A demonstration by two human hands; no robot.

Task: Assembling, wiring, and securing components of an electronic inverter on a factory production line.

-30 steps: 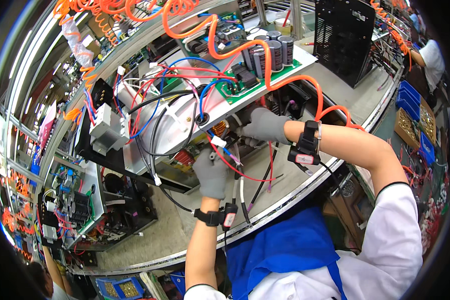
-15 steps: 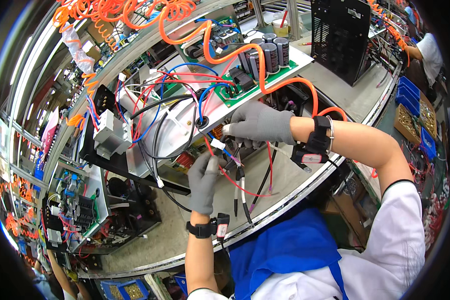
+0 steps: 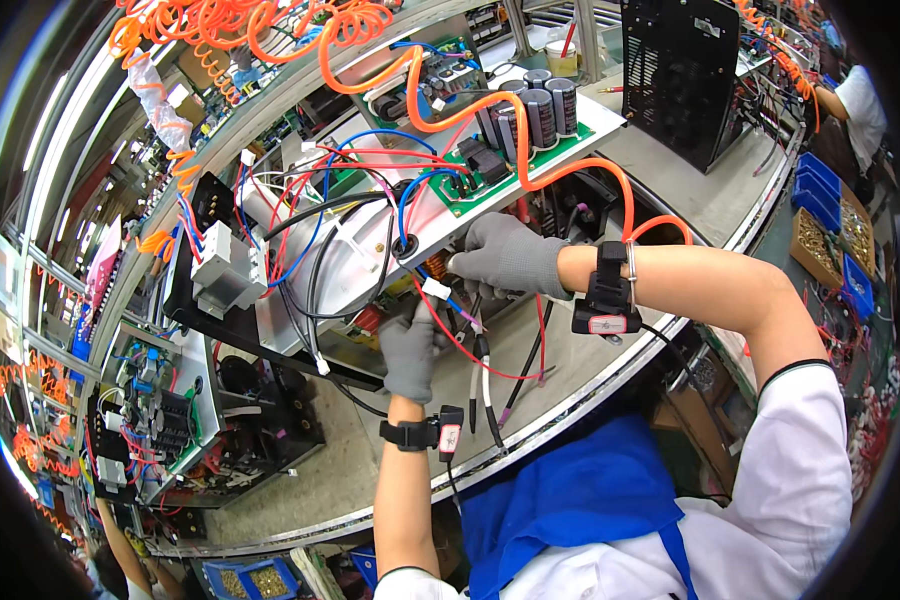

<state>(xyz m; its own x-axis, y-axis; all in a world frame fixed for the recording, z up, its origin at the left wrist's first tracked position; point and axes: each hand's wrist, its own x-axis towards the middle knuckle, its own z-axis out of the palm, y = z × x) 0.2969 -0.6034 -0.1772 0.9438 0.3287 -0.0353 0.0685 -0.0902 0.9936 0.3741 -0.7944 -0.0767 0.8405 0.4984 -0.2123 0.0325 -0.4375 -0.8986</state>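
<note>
My right hand [image 3: 510,255], in a grey glove, reaches under the near edge of a white metal panel [image 3: 370,235]. Its fingers are curled in, and what they hold is hidden. My left hand [image 3: 410,352], gloved too, is at the open front of the same unit, its fingers bent inward beside a red wire; I cannot make out anything in them. Between the hands hang a white connector [image 3: 436,289] and several loose cables [image 3: 486,385]. On the panel sits a green circuit board [image 3: 460,207] with several large capacitors [image 3: 542,115].
An orange coiled air hose [image 3: 625,185] crosses over the panel. Further left stands another opened unit [image 3: 170,420]; a black perforated case [image 3: 678,85] is at the back right. Blue bins [image 3: 818,190] hold small parts at the right. Co-workers' arms show at both rims.
My left hand has moved up and inward, its fingers going deeper toward the unit. My right hand has shifted slightly left, its wrist turning. The red wire between them has swung a little.
</note>
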